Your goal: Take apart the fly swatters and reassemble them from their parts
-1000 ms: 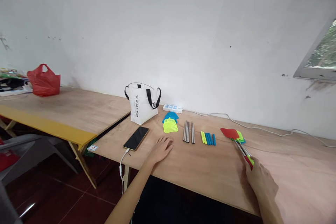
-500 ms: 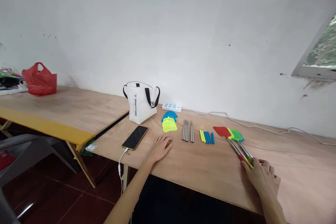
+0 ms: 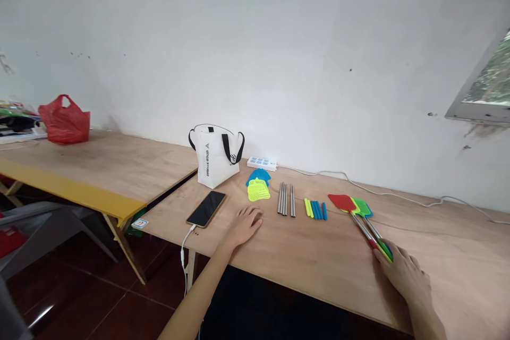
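Tote bag [image 3: 215,163] upright beside phone [image 3: 206,209], contents hidden.

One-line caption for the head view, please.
Right hand touches fly swatters' handles; left hand rests flat on table beside a phone.

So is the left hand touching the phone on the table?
Apart. The head view shows the left hand flat on the table, with bare wood between it and the phone.
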Demonstrator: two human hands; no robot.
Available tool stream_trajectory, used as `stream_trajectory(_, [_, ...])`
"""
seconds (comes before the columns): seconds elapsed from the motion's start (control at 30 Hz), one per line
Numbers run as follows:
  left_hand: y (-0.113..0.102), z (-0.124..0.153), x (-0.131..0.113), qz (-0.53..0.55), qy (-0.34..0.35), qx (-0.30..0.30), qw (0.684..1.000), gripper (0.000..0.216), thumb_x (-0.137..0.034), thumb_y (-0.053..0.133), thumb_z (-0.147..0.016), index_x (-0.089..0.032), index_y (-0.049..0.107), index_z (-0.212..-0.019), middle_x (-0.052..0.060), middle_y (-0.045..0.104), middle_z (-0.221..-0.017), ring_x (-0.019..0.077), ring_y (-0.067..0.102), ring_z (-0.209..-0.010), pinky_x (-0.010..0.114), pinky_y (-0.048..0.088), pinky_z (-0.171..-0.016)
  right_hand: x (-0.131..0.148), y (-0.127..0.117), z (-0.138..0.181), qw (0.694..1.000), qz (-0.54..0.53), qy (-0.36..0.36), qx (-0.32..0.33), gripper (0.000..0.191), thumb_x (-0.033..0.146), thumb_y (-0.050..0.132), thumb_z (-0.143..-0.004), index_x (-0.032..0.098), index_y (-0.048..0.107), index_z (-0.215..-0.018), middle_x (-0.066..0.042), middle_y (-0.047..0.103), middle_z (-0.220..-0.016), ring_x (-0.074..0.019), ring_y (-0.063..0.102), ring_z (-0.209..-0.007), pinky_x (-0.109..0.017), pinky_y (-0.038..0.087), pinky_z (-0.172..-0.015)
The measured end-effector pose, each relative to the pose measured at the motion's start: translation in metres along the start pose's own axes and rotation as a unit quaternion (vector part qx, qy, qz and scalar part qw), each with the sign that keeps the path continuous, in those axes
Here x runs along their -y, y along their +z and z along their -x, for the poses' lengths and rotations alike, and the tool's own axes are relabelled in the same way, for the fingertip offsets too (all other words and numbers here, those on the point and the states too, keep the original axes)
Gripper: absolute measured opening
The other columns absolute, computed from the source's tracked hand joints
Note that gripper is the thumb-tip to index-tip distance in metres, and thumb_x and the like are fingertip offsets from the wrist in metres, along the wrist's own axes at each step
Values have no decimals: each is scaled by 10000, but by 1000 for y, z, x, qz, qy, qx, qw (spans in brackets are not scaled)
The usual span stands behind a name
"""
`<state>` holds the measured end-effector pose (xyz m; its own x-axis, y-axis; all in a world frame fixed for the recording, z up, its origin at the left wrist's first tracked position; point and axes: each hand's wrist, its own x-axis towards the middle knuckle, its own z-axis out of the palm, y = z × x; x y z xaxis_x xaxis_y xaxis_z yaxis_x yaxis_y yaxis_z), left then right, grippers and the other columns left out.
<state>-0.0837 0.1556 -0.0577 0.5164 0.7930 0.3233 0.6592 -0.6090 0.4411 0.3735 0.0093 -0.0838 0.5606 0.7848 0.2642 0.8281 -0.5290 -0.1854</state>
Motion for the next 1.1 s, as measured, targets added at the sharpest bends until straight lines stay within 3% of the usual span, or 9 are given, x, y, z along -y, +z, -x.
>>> stream_trajectory(0.2, [0,0,0,-1,1,-1,1000,256,-308,443,-1014,-256,575,-1227,51,595,-1347,249,516,-1297,451,371,-1120,-3,0,-1,1000,-6,-2,16,598,567,238,-950,340,592,-1375,-53,551,-1476,-381,552,-1244,-549,504,-937])
stream_trajectory(0.53, [1,0,2,0,8,-6,1000,254,-313,445,-1021,-261,575,-1233,48,596,-1337,245,516,-1294,453,368,-1126,-26,-7,0,997,-6,70,7,623,543,213,-962,300,608,-1378,-89,534,-1498,-402,542,-1260,-614,484,-938])
stream_trajectory(1.1, [1,1,1,-2,4,-4,1000,258,-305,445,-1011,-261,573,-1230,50,598,-1329,251,514,-1290,458,367,-1130,-11,-6,4,997,-33,68,-33,576,520,277,-946,275,634,-1327,-131,566,-1437,-395,536,-1273,-624,440,-975])
